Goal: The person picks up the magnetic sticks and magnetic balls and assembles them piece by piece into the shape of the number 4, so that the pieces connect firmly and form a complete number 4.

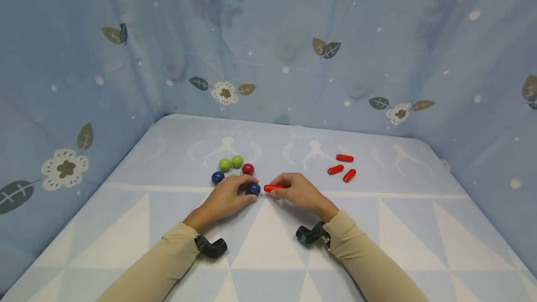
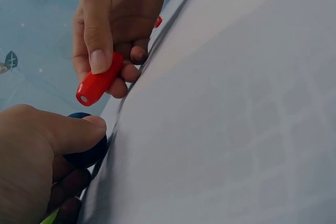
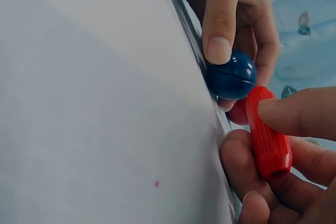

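Between thumb and fingers my left hand pinches a dark blue ball, low over the table; in the right wrist view the ball shows a seam around its middle. My right hand holds a red ribbed plastic handle that points toward the ball. A small hole shows in the near end of this red handle in the left wrist view. Ball and handle are close together; a narrow gap separates them in the head view. Behind the left hand lies a dark red ball.
Two green balls and another blue ball lie beyond the left hand. Three more red handles lie to the right, past the right hand. A patterned cloth covers the table, and blue curtains hang around it.
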`<state>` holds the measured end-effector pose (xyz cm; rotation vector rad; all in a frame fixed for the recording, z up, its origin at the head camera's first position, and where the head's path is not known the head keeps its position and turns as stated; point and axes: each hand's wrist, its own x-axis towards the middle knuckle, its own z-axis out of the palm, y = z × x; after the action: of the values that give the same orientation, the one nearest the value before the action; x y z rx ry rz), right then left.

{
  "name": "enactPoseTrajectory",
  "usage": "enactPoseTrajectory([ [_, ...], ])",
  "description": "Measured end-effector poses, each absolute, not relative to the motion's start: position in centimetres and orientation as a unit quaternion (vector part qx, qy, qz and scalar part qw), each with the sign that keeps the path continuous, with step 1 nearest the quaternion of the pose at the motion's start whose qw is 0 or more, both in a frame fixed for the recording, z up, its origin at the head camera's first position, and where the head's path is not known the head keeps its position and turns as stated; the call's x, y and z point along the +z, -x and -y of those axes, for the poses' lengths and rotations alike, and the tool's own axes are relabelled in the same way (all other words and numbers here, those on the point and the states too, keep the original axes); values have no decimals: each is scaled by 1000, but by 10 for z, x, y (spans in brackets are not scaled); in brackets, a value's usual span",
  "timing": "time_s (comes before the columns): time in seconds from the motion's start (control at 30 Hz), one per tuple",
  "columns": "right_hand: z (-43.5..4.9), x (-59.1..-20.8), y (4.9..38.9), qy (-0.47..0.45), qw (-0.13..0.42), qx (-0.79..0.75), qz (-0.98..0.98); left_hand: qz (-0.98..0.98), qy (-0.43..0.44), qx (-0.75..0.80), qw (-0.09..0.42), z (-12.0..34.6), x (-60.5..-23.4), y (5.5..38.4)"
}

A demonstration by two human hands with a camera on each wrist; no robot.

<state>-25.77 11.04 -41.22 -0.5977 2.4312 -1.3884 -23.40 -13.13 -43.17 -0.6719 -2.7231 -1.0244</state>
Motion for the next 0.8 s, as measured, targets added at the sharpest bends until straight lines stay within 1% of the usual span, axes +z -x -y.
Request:
enactPoseTrajectory([
  [0.53,-105,-414,257,222,130,-475,-842,912,215,-345,57,131,-429,233],
  [0.8,-104,-414,257,211,127,-470,-848,912,211,-349,54,130,-430,233],
])
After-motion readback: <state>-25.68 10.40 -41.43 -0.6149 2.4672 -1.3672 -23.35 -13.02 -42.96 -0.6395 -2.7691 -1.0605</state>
